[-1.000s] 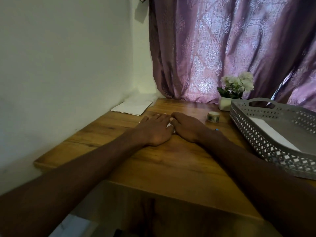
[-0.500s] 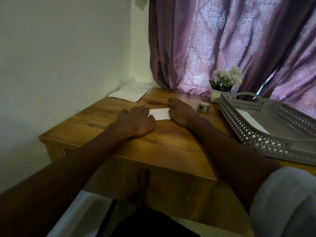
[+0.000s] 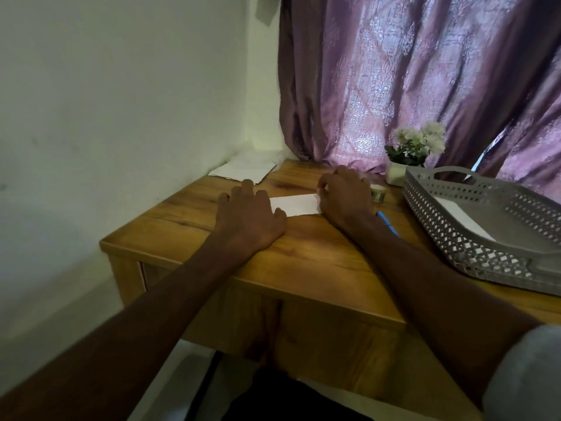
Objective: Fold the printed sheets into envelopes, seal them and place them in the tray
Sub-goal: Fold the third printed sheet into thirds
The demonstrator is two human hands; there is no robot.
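Hands parted since earlier: left hand (image 3: 247,215) flat, pinning folded sheet (image 3: 294,205) at frame centre; right hand (image 3: 343,197) curled, creasing its edge.

This looks like a room in a home. A small wooden desk (image 3: 303,262) sits in the corner against a plain white wall (image 3: 121,101), with a patterned purple curtain (image 3: 409,71) behind it and a little pot of white flowers (image 3: 416,147) beside a grey perforated tray (image 3: 455,232).

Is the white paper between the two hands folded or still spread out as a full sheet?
Folded: the white paper lies as a narrow flat strip, pressed by the left hand.
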